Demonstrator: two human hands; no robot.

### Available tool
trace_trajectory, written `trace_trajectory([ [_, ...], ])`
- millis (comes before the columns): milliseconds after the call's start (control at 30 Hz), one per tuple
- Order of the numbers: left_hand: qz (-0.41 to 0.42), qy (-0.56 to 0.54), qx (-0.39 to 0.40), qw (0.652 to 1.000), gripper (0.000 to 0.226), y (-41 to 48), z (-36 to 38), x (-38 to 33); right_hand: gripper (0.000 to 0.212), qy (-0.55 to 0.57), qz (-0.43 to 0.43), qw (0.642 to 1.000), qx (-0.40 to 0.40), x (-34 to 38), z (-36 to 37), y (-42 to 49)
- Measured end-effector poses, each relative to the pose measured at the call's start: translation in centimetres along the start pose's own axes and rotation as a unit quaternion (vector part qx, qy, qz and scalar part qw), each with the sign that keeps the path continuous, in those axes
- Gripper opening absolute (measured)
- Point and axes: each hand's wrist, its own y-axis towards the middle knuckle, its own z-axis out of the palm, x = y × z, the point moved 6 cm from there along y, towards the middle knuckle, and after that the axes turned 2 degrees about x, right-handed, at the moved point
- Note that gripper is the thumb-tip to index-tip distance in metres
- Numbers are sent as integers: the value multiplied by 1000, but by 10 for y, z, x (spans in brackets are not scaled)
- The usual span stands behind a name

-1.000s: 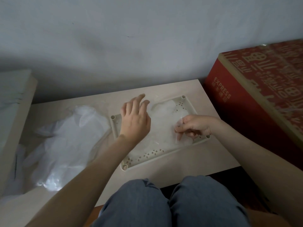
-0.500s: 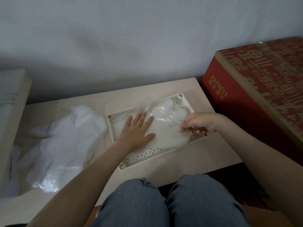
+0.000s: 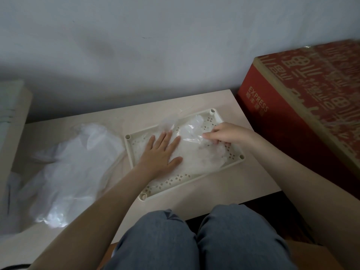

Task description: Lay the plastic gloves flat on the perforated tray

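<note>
A cream perforated tray (image 3: 187, 179) lies on the low table. A clear plastic glove (image 3: 196, 152) is spread over the tray's middle, its far end wrinkled and lifting over the back rim. My left hand (image 3: 160, 153) presses flat on the glove's left part, fingers straight and spread. My right hand (image 3: 226, 134) pinches the glove's right edge with curled fingers. A heap of more clear plastic gloves (image 3: 66, 168) lies on the table left of the tray.
The pale table (image 3: 243, 184) ends at its front edge above my knees (image 3: 194, 240). A red printed carton (image 3: 303, 114) stands close on the right. A light shelf edge (image 3: 13, 117) sits at far left. A grey wall is behind.
My left hand came down from above the tray and now lies flat on the glove. My right hand shifted slightly back along the glove's right edge, still pinching it.
</note>
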Motion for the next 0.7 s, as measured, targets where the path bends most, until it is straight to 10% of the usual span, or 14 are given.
trace_trajectory([
  [133, 4, 3, 0, 1000, 85, 1, 0, 0, 23, 122, -50, 991, 17, 6, 18, 6],
  [267, 12, 9, -1, 1000, 83, 3, 1, 0, 50, 170, -64, 983, -40, 8, 19, 14],
  [533, 14, 11, -4, 1000, 82, 2, 1, 0, 12, 150, -101, 976, -124, 5, -4, 6],
  [700, 15, 11, -12, 1000, 92, 2, 2, 1, 7, 354, -101, 929, -43, 3, 0, 4],
])
